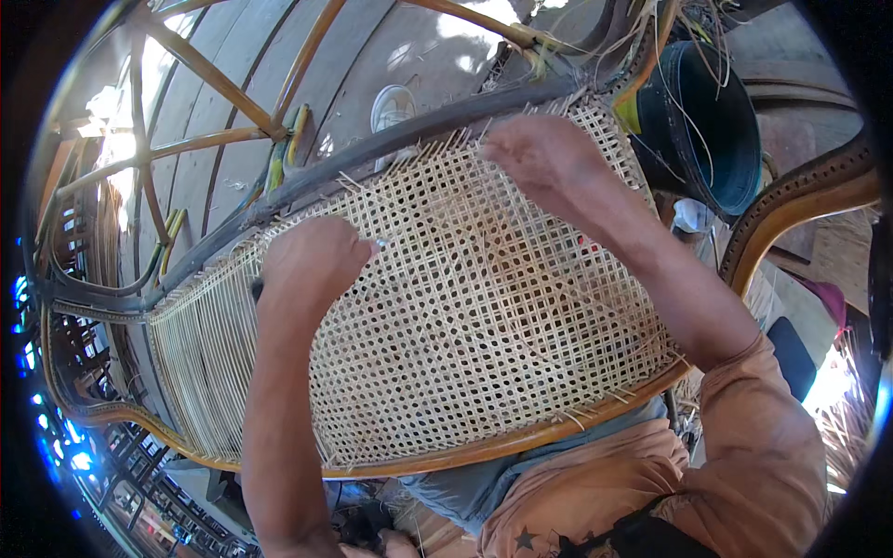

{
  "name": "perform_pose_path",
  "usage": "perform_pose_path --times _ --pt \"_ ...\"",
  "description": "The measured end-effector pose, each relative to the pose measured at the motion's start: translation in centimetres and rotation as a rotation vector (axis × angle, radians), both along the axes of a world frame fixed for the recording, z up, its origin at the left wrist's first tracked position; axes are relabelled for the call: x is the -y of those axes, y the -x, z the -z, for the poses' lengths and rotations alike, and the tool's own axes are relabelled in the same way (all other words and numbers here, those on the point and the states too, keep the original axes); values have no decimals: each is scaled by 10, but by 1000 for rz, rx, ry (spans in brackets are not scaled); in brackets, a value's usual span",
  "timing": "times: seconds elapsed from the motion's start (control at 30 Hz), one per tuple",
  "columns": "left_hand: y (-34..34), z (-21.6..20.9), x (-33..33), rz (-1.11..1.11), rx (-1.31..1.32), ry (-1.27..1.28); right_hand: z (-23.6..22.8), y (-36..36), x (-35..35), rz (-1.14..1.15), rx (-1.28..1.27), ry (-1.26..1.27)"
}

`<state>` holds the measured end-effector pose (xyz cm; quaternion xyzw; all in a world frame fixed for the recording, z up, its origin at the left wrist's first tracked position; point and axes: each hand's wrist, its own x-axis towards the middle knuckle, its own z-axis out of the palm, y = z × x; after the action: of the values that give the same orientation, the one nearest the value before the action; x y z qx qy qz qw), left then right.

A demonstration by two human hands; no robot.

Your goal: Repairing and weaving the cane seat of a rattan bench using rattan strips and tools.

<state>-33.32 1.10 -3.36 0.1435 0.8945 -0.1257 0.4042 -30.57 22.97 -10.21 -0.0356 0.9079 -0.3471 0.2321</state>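
Note:
A woven cane panel (465,344), open-meshed over most of its width and strung with parallel strands at the left, spans a curved wooden frame (409,128) in front of me. Over its left-middle part my left hand (314,253) is closed in a fist. A small pale tip pokes out by the thumb and a dark end shows on the other side; what kind of thing it is, I cannot make out. At the far edge, toward the right, my right hand (539,153) has its fingers curled together close to the weave. Whatever they grip is hidden.
A dark green bucket (735,121) stands beyond the panel at the right, with loose cane strands hanging over it. Bent rattan poles (209,79) rise at the far left. A white rounded object (393,107) lies on the plank floor (358,65). Short strand ends stick out along the frame.

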Motion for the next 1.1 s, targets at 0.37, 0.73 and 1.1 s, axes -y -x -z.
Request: perform_pose_path --times 0.37,0.73,1.1 --pt "1 32 -65 -8 -76 -196 22 -18 -15 42 -196 140" --pt "11 39 -90 205 -42 -192 10 -8 -10 57 49 -16" --pt "-2 53 -67 -63 -105 -240 34 -13 10 -170 -470 -195"
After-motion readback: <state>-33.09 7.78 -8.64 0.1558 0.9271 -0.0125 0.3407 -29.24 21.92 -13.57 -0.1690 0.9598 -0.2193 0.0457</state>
